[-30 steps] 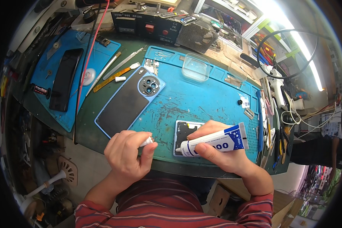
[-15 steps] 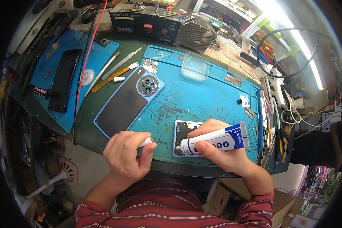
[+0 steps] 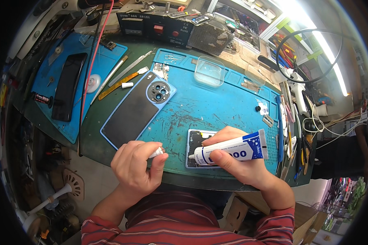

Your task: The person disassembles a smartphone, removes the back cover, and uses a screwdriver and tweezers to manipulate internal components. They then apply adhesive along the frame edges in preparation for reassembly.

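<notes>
My right hand point(image 3: 249, 168) is wrapped round a white and blue glue tube point(image 3: 238, 146), its bare narrow nozzle turned left toward my other hand. Under the tube lies an opened phone frame point(image 3: 194, 138) with a light blue rim and black inner parts; tube and hand hide most of it. My left hand point(image 3: 137, 165) pinches a small white cap point(image 3: 156, 152) between thumb and fingers, apart from the nozzle. Just beyond that hand, a phone back cover point(image 3: 131, 110) with a blue edge and round camera ring rests diagonally on the blue mat point(image 3: 188, 108).
At left a dark phone point(image 3: 70, 86) lies on a second blue mat. Between the mats are a white cap point(image 3: 127, 85), an orange-handled brush point(image 3: 122, 83) and tweezers point(image 3: 131, 67). A clear plastic box point(image 3: 209, 72) stands at the back. Tools and cables crowd the right edge.
The tube has tilted slightly, its nozzle shifting a little up and left. My left hand keeps the cap in nearly the same place.
</notes>
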A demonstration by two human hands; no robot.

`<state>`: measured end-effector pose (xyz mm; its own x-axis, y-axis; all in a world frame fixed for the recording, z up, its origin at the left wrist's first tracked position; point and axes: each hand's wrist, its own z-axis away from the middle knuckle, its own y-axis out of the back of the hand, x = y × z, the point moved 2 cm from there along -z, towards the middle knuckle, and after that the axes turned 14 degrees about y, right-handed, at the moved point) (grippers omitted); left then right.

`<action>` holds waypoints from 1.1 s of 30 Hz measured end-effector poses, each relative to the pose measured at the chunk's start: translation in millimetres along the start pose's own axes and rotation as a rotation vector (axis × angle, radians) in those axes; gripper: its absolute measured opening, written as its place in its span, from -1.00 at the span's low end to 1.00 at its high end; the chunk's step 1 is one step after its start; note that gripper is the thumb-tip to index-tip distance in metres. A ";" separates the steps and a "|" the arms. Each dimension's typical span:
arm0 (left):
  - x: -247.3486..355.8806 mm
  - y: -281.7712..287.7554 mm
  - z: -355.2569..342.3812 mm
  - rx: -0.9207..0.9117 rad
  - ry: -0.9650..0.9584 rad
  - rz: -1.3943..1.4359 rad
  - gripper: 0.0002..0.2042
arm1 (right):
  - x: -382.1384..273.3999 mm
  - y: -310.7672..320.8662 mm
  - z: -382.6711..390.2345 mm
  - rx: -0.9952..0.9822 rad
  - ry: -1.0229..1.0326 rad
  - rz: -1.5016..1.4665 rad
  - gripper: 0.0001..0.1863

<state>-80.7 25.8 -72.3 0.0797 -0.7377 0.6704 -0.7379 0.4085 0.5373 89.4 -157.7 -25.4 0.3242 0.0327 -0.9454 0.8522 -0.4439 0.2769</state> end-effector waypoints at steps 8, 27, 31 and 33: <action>0.1 0.1 -0.3 -0.003 -0.001 -0.007 -0.81 | -1.5 -0.5 -1.1 0.013 0.003 0.020 -0.74; 0.6 0.4 -1.5 -0.013 -0.005 -0.008 -0.80 | -1.7 -2.4 -0.8 0.055 -0.084 -0.072 -0.73; 1.1 0.4 -1.9 -0.016 -0.002 -0.002 -0.81 | 3.5 0.9 -1.5 0.009 0.064 0.019 -0.74; 0.7 0.0 -1.6 -0.014 -0.001 -0.001 -0.81 | 4.6 1.4 -1.6 -0.004 0.087 0.036 -0.73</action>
<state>-79.6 26.2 -71.1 0.0793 -0.7389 0.6692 -0.7281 0.4156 0.5451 92.7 -156.8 -29.1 0.3890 0.0945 -0.9164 0.8409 -0.4426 0.3113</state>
